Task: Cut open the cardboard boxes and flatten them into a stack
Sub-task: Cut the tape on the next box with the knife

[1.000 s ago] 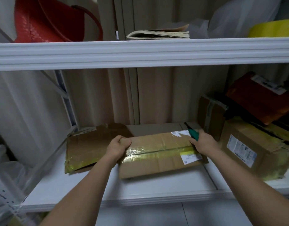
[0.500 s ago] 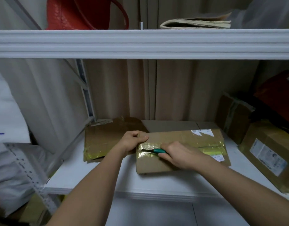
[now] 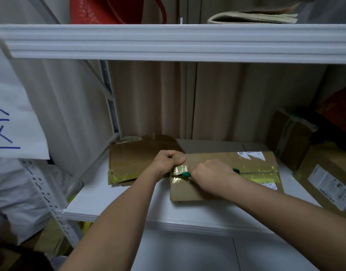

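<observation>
A flat brown cardboard box [image 3: 217, 159], sealed with yellowish clear tape along its middle seam, lies on the white shelf [image 3: 117, 202]. My left hand [image 3: 168, 162] grips the box's left end, thumb on top. My right hand [image 3: 211, 176] holds a green-handled knife [image 3: 186, 174] with its tip at the taped seam near the box's left end. A flattened cardboard box [image 3: 133, 161] lies to the left, partly under my left hand.
Several sealed cardboard boxes [image 3: 328, 173] with labels crowd the right end of the shelf. An upper white shelf [image 3: 178, 43] overhangs, carrying a red bag [image 3: 109, 9] and folded paper [image 3: 254, 16]. Curtain fabric hangs behind. A white sheet with blue marks [image 3: 10, 122] hangs at left.
My right hand drew the knife from the box's right end along the taped seam to its left end. The view shifted left, and my left hand kept its grip.
</observation>
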